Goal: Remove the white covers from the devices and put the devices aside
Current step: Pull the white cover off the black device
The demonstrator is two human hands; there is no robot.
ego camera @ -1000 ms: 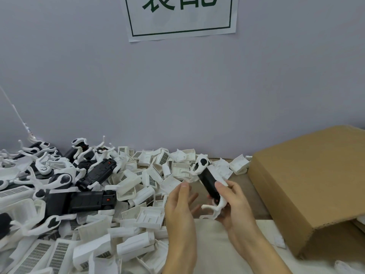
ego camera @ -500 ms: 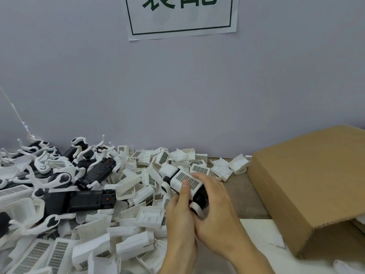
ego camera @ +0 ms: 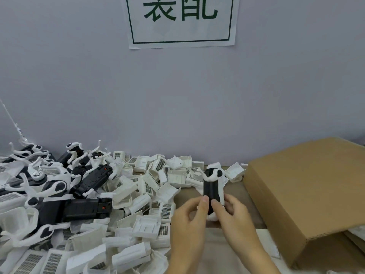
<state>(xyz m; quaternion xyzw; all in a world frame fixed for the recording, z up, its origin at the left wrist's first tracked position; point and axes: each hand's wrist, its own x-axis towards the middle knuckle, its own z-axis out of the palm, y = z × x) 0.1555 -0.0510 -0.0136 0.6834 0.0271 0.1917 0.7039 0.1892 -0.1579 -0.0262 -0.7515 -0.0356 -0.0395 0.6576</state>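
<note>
A black device [ego camera: 211, 189] with white arms at its far end is held upright-tilted between both hands near the middle of the table. My left hand [ego camera: 189, 220] pinches its near end with thumb and fingers. My right hand [ego camera: 233, 216] grips the same end from the right, with a bit of white plastic under its fingers. A heap of loose white covers [ego camera: 150, 196] with grilled faces spreads to the left of my hands. Farther left lies a pile of black devices [ego camera: 79, 208] with white arms.
A large brown cardboard box [ego camera: 308, 192] stands at the right, close to my right hand. A grey wall with a white sign [ego camera: 181, 20] rises behind the table. Pale cloth [ego camera: 221, 252] covers the table's near part under my wrists.
Half a second ago both hands were closed around a device with its grilled white cover on. Now the device shows bare and black, raised slightly to the right, with no grilled cover on it.
</note>
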